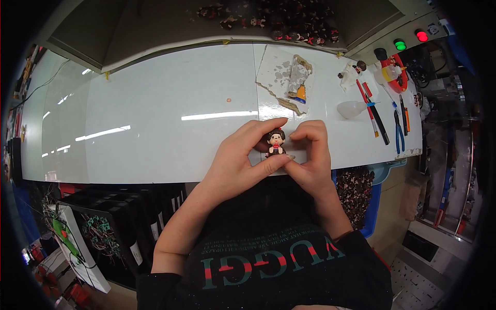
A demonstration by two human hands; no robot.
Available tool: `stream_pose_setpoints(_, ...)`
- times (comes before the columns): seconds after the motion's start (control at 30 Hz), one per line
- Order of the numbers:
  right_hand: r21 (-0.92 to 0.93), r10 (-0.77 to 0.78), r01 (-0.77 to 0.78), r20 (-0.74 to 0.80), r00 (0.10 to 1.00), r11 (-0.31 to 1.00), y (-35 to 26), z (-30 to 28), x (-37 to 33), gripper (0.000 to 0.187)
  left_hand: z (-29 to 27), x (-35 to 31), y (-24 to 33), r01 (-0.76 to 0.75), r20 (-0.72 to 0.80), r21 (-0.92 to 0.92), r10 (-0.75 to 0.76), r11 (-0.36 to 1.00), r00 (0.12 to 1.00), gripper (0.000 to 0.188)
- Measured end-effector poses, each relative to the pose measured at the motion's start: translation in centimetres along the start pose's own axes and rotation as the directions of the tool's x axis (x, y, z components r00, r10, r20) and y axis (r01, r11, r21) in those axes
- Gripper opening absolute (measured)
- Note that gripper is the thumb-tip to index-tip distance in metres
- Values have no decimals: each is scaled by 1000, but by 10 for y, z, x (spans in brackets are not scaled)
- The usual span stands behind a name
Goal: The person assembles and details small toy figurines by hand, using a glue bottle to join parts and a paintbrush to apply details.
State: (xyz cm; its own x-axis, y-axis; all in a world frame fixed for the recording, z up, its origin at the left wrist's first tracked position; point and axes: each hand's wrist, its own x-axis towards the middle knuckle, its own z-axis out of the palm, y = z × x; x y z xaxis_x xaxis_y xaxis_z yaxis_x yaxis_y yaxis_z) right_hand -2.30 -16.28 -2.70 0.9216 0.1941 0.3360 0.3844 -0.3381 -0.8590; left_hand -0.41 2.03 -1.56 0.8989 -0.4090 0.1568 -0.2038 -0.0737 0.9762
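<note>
A small toy figurine (276, 141) with brown hair, a pale face and a bit of red on its front is held upright just above the table's near edge. My left hand (247, 152) wraps round its left side, with the thumb across the bottom and the forefinger over the top. From the other side my right hand (313, 155) closes in with curled fingers, its thumb at the figurine's base beside the left thumb. The far sides of both hands' fingers are hidden.
The white tabletop (150, 113) holds a cracked, stained patch with a scraper (299, 77). On the right lie a squeeze bottle (351, 108), a brush (373, 124), pliers (399, 134) and a red dish (398, 80). A blue bin (373, 217) of small figurines stands below.
</note>
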Motion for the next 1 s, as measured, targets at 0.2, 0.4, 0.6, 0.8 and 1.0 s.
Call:
stream_pose_setpoints(0.2, -106, -59, 57, -14, 998, 993, -4, 4, 9, 51, 0, -3, 0, 46, 13, -39, -45, 998, 999, 65)
stream_pose_setpoints(0.4, -15, -57, 58, 72, 996, 998, -3, 5, 10, 47, -1, -5, -1, 77, 34, -126, -74, 989, 997, 79)
stream_pose_setpoints(0.6, 32, -87, 86, 36, 996, 996, -1, 16, 4, 42, -9, -15, -6, 99, 95, -121, -88, 988, 992, 83)
stream_pose_setpoints(0.8, 33, -118, 117, 41, 992, 993, 19, -19, 9, 40, 23, 11, -8, 80, 84, -116, -70, 990, 994, 83)
stream_pose_setpoints(1.0, 48, -58, 56, 39, 998, 997, 19, -27, 0, 41, 35, 10, -6, 75, 65, -121, -67, 990, 996, 84)
